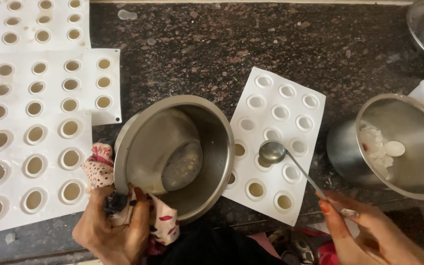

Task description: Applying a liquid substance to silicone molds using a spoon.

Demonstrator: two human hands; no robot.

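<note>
Here, the left hand (111,228) clamps a patterned cloth (165,225) on the tilted steel pot's (172,157) rim. The right hand (369,230) pinches a long steel spoon (290,164), its handle slanting up-left, bowl over the white silicone mould tray (315,118) just right of the pot.

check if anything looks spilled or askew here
Nothing is clearly spilled. The steel pot is tipped, gripped through a cloth by the left hand; the mould tray under the spoon lies skewed.
</note>
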